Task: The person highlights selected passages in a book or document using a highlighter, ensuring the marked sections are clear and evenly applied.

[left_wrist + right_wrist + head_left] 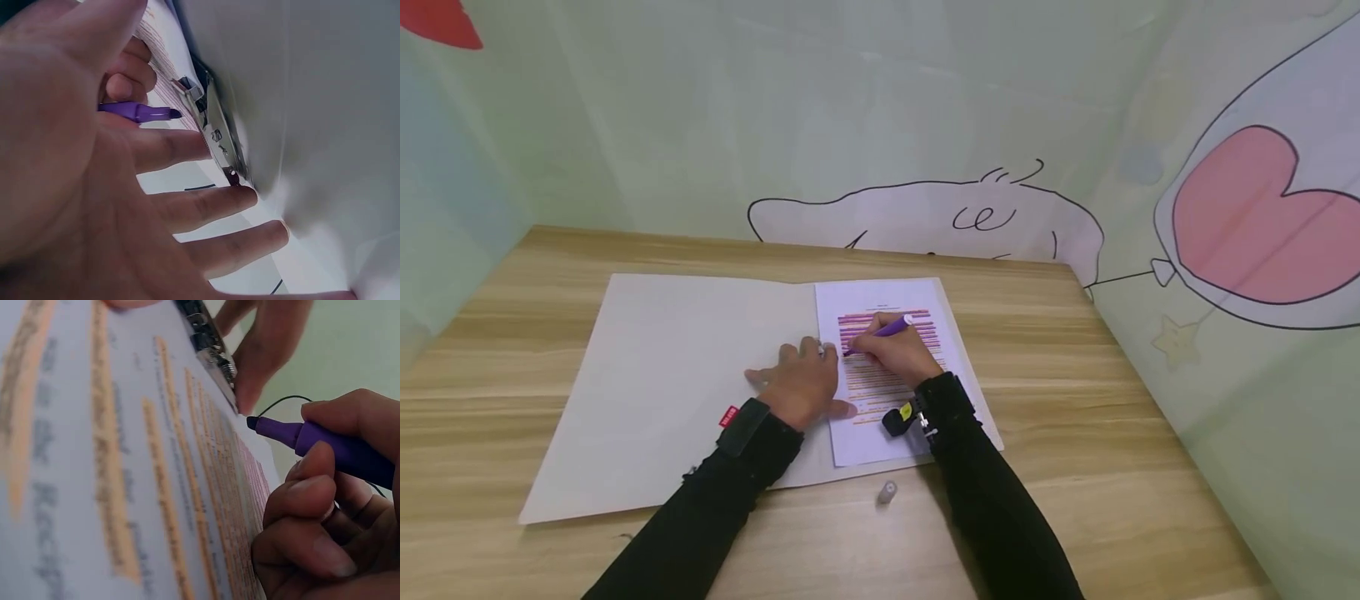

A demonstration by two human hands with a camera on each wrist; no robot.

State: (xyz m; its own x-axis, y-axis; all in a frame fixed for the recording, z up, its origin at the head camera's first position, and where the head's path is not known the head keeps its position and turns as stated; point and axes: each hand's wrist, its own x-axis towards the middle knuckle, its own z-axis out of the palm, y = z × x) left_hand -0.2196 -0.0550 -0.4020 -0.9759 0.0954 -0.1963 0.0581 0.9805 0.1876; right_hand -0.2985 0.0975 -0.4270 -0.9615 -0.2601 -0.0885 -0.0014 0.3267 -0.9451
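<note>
A purple highlighter [895,325] is pinched in my right hand [904,353], its dark tip at the left side of a printed sheet [872,446]. Upper lines on the sheet are marked purple, lower ones orange. The sheet lies on the right side of an opened white folder [677,375]. My left hand [799,385] rests spread near the fold, thumb on the sheet's left edge. In the left wrist view, its straight fingers [206,206] are beside the folder's metal clip [219,134]. Whether that clip is closed is hard to tell.
A small grey cap [887,492] is on the wooden table [1060,467], just in front of the folder. Behind the table and along its right side hangs a pale cloth backdrop [850,100] with cartoon drawings.
</note>
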